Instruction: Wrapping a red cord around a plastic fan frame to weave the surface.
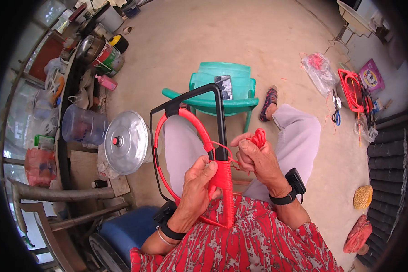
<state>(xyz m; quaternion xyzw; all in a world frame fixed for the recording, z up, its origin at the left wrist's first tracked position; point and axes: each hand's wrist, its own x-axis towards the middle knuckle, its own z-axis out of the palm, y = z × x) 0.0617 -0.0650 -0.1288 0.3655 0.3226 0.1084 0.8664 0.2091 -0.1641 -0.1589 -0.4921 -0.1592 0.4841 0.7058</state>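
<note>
Over my lap stands a black frame [220, 118] with rounded corners and a ring inside it. Red cord is wound closely round part of the ring [197, 125] and over a broad section [223, 183] at the near side. My left hand [195, 183] is closed on the frame beside that broad winding, thumb on top. To its right, my right hand [263, 161] is closed round a small bundle of red cord [259, 137]. A loose strand runs from near this hand to the winding by the black bar.
Ahead is a green plastic chair [222, 106] with a phone [223, 86] on its seat. At left are a round metal lid [127, 143], a clear tub [84, 124] and a blue barrel [131, 231]. Scissors [336, 115] and a red frame [349, 90] lie at right.
</note>
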